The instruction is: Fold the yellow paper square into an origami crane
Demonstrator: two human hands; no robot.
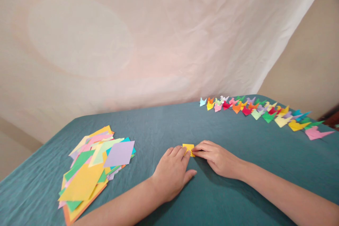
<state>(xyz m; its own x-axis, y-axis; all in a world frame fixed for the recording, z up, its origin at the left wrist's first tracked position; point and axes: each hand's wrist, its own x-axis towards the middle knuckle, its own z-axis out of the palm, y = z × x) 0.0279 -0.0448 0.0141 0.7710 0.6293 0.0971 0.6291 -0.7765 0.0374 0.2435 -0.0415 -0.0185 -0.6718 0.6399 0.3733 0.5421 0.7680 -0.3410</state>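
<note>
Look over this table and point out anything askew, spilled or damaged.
Only the pile of colored paper on the left looks untidy: its sheets lie at mixed angles with edges sticking out unevenly, while the origami birds at the far right stand in rough rows. I see nothing spilled or damaged.

Yellow paper [188, 146], teal tablecloth [164, 127], multicoloured paper birds [247, 111]
</note>
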